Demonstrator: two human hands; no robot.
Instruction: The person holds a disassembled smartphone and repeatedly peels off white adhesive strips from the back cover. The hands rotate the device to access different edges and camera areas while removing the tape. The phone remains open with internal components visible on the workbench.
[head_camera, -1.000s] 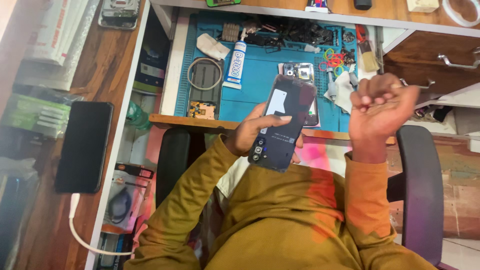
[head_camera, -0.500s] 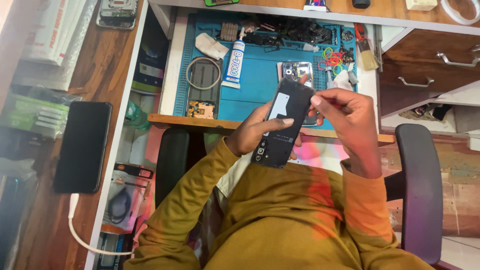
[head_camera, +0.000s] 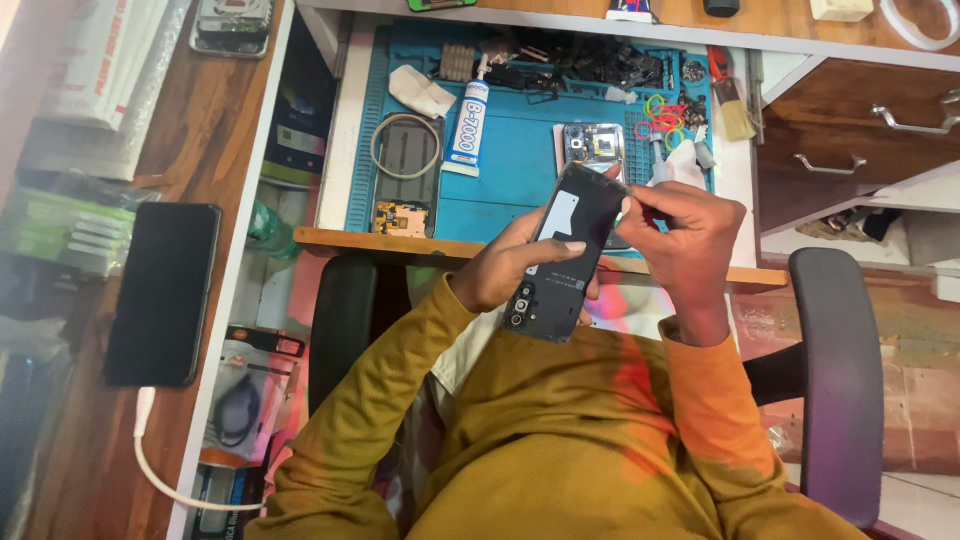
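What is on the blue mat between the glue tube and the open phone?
Nothing: in the head view, only bare blue mat lies between the glue tube and the opened phone.

Landmark: blue repair mat (head_camera: 520, 190).

- White glue tube (head_camera: 466, 128) with dark-printed label, black nozzle: on mat, left of centre, lying lengthwise.
- Black phone (head_camera: 163, 293), dark blank screen: well left of mat, on wooden side surface, white cable (head_camera: 160, 470) trailing from near end.
- Stacked clear-wrapped packs (head_camera: 65, 232), green-white: left of that phone.
- Long white package (head_camera: 105, 60), red print: far upper left of mat.
- Orange-black blister pack (head_camera: 238, 400): below mat's left edge, lower shelf.
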